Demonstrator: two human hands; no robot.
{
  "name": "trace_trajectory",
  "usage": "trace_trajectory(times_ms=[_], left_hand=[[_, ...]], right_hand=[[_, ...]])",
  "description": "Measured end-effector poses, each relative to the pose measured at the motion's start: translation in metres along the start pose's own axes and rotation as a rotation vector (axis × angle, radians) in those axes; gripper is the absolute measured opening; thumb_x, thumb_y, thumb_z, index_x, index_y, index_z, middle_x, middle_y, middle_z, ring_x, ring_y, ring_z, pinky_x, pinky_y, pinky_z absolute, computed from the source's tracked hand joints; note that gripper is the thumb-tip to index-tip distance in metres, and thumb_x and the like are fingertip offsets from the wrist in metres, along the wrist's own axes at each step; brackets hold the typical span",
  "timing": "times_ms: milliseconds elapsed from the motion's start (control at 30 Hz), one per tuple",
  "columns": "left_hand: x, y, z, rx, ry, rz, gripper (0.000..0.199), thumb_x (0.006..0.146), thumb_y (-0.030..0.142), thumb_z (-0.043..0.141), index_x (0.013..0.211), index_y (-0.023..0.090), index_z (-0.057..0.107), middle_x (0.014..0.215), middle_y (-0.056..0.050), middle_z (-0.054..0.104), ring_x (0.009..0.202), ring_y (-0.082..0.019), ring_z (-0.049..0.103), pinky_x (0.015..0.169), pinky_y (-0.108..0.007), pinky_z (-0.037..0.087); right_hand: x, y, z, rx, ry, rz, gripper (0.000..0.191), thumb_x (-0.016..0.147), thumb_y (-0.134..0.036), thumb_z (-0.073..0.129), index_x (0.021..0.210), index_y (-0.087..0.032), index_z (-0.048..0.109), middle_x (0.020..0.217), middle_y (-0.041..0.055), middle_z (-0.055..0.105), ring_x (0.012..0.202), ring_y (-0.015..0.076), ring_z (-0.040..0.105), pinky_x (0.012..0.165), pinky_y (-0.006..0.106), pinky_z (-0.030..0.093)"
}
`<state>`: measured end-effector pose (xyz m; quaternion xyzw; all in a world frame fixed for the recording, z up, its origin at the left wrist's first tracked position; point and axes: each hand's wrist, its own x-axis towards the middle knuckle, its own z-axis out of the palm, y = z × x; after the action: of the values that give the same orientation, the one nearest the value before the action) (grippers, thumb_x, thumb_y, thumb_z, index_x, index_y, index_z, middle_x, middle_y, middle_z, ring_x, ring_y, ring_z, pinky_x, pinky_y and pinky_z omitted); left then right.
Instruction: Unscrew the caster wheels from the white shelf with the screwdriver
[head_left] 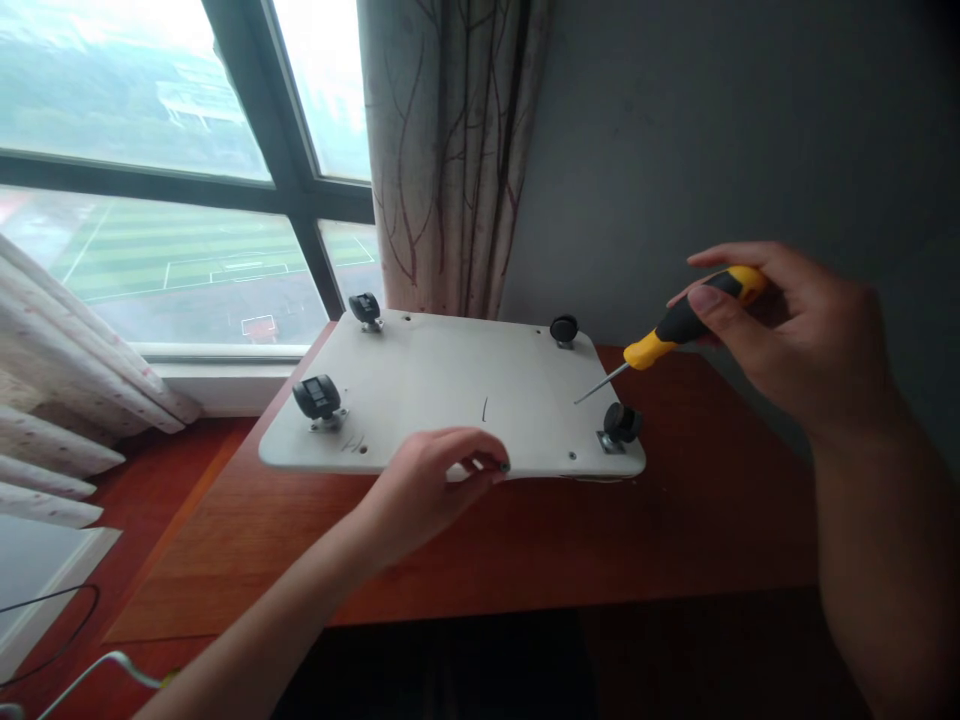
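Observation:
My right hand (821, 345) is wrapped round the yellow and black handle of a screwdriver (679, 318). Its thin metal shaft slants down to the left, the tip over the right part of a white board (442, 385). My left hand (431, 480) is at the board's near edge, thumb and fingers pinched on a tiny dark piece (505, 466) too small to name. Black casters on metal plates stand up near the board's corners: front left (318, 398), back left (365, 308), back right (564, 329) and front right (622, 424).
The board lies on a reddish-brown wooden table (465, 560). Behind it are a patterned curtain (450, 150) and a grey wall (675, 130). A window (187, 250) is at the left. A pale cable (112, 657) shows at the lower left.

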<state>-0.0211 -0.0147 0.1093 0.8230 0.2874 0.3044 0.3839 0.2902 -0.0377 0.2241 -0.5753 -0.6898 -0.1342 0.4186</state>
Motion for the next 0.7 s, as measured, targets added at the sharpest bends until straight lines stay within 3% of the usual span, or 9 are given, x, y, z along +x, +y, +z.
trace_trajectory(times_ms=[133,300,400,533,700], left_hand=[[0.084,-0.012,-0.001,0.059,0.095,0.124,0.007,0.086,0.017,0.063,0.088,0.018,0.070,0.085,-0.002,0.074,0.077,-0.013,0.071,0.075,-0.023,0.056],[0.173,-0.052,0.014,0.150,0.131,0.061,0.007,0.077,0.010,0.068,0.080,0.016,0.071,0.078,-0.002,0.074,0.075,-0.015,0.071,0.073,-0.024,0.056],[0.204,-0.072,0.019,0.176,0.147,0.034,0.011,0.075,0.008,0.068,0.079,0.017,0.073,0.077,-0.002,0.074,0.078,-0.016,0.071,0.074,-0.024,0.055],[0.234,-0.093,0.021,0.204,0.181,-0.013,0.009,0.074,0.010,0.070,0.080,0.016,0.073,0.077,-0.003,0.074,0.080,-0.017,0.070,0.075,-0.025,0.053],[0.263,-0.112,0.026,0.231,0.190,-0.037,0.008,0.073,0.012,0.073,0.081,0.015,0.074,0.079,-0.004,0.074,0.081,-0.017,0.069,0.075,-0.025,0.052]], right_hand=[[0.021,0.005,0.004,0.110,0.135,-0.003,0.036,0.090,-0.046,0.065,0.118,-0.025,0.068,0.096,0.0040,0.069,0.080,0.0195,0.069,0.062,0.033,0.059],[0.050,0.025,0.028,0.152,0.191,-0.087,0.034,0.090,-0.044,0.064,0.117,-0.023,0.067,0.092,0.0031,0.067,0.072,0.0152,0.067,0.057,0.028,0.058],[0.063,0.044,0.052,0.140,0.155,-0.102,0.032,0.090,-0.044,0.064,0.114,-0.023,0.067,0.085,0.0009,0.064,0.069,0.0134,0.065,0.055,0.025,0.056],[0.079,0.064,0.081,0.063,0.159,-0.154,0.030,0.090,-0.041,0.064,0.111,-0.020,0.068,0.077,-0.0008,0.059,0.065,0.0127,0.059,0.064,0.028,0.054],[0.096,0.074,0.101,-0.025,0.147,-0.187,0.025,0.091,-0.039,0.063,0.107,-0.021,0.066,0.080,0.0009,0.062,0.066,0.0136,0.056,0.071,0.030,0.051]])
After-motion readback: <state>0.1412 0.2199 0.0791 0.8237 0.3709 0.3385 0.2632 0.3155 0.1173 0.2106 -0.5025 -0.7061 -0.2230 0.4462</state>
